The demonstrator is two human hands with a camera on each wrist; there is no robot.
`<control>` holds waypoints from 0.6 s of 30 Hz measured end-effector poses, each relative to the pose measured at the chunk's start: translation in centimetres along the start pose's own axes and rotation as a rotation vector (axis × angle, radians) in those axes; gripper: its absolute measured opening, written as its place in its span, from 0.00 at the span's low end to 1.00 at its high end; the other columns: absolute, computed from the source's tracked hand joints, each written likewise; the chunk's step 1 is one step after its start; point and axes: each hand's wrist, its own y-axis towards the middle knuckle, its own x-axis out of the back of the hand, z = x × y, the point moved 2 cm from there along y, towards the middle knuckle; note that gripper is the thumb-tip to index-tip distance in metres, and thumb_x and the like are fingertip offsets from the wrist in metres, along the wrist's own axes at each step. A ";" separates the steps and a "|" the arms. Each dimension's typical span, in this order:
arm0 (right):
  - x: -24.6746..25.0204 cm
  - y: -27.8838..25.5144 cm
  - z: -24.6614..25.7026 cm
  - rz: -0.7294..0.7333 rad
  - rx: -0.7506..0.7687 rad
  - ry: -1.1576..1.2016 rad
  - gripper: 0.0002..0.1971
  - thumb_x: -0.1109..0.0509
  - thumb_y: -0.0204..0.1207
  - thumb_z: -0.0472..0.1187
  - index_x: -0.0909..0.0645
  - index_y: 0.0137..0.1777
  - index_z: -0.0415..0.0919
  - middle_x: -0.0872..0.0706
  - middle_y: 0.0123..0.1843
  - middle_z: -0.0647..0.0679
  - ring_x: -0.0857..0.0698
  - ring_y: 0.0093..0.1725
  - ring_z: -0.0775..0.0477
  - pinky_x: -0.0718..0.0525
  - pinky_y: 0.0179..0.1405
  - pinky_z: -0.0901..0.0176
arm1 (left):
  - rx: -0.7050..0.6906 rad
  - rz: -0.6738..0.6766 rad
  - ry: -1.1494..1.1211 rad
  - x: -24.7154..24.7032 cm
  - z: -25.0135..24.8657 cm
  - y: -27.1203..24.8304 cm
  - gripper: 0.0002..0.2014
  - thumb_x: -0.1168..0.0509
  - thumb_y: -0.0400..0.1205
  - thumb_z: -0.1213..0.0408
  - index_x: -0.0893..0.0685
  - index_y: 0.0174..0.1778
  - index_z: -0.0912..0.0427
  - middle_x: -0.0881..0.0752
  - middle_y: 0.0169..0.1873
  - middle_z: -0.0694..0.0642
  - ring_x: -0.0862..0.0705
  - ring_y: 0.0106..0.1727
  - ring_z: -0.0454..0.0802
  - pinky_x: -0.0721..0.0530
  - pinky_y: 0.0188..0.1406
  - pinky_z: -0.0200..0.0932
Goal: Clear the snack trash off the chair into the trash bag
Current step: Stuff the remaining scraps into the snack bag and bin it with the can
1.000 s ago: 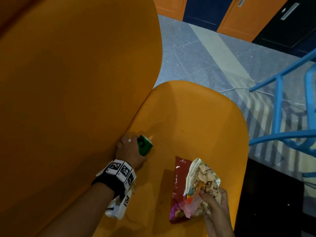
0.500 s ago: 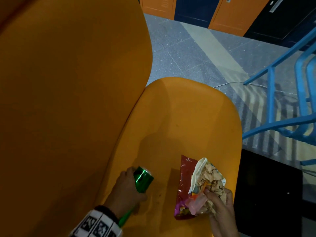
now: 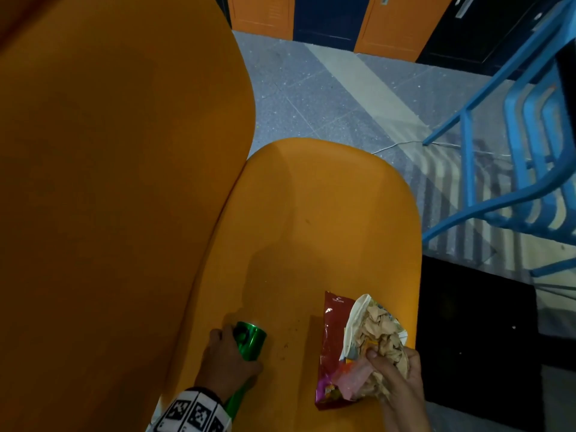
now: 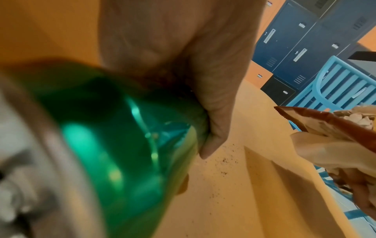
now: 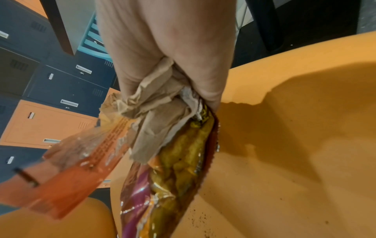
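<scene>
Over the orange chair (image 3: 327, 213), the left hand (image 3: 226, 363) has its fingers wrapped round a green bottle (image 3: 249, 339), held just above the seat near the backrest. The right hand (image 3: 396, 375) clutches a bundle of trash at the seat's front edge: a red snack bag (image 3: 330, 335), crumpled brown paper (image 3: 380, 332) and a pinkish clear wrapper (image 3: 352, 374), all bunched in its curled fingers. Dark crumbs (image 3: 283, 347) speckle the seat between the hands. A blue chair (image 3: 536, 182) stands to the right on the grey floor (image 3: 327, 98); the black patch (image 3: 477, 338) beside the seat may be a bag, hard to tell.
</scene>
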 end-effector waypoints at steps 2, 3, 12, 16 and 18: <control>0.6 -0.5 -0.3 -0.005 0.000 0.017 0.20 0.23 0.56 0.25 0.26 0.41 0.44 0.14 0.39 0.39 0.15 0.38 0.42 0.20 0.39 0.51 | -0.009 -0.001 0.004 0.1 0.1 -0.1 0.43 0.23 0.64 0.59 0.38 0.72 0.58 0.31 0.64 0.61 0.24 0.62 0.61 0.17 0.61 0.59; 0.8 -0.8 -0.6 -0.007 0.002 0.022 0.19 0.24 0.58 0.24 0.26 0.41 0.43 0.15 0.41 0.38 0.16 0.40 0.41 0.19 0.38 0.51 | -0.017 -0.002 -0.001 0.1 0.2 -0.2 0.43 0.22 0.64 0.59 0.37 0.72 0.59 0.30 0.63 0.62 0.23 0.61 0.61 0.18 0.60 0.59; 3.0 -6.7 -5.7 -0.067 0.031 0.062 0.16 0.26 0.64 0.25 0.27 0.43 0.42 0.11 0.45 0.37 0.14 0.47 0.36 0.18 0.48 0.45 | -0.219 0.046 -0.037 0.0 1.6 -2.0 0.37 0.21 0.59 0.58 0.28 0.62 0.58 0.21 0.55 0.60 0.19 0.52 0.57 0.16 0.54 0.59; 3.8 -11.5 -8.5 -0.133 0.027 0.153 0.16 0.27 0.66 0.25 0.28 0.44 0.43 0.12 0.48 0.36 0.14 0.47 0.38 0.18 0.44 0.48 | -0.329 0.091 -0.001 0.3 2.0 -4.6 0.38 0.23 0.53 0.50 0.27 0.59 0.55 0.20 0.51 0.60 0.18 0.49 0.57 0.20 0.43 0.50; 5.0 -13.7 -9.7 -0.171 0.041 0.202 0.16 0.27 0.65 0.26 0.29 0.45 0.41 0.12 0.47 0.37 0.13 0.46 0.38 0.17 0.41 0.48 | -0.385 0.124 0.005 0.2 1.7 -6.4 0.39 0.24 0.48 0.48 0.26 0.56 0.56 0.18 0.49 0.62 0.17 0.46 0.57 0.22 0.37 0.47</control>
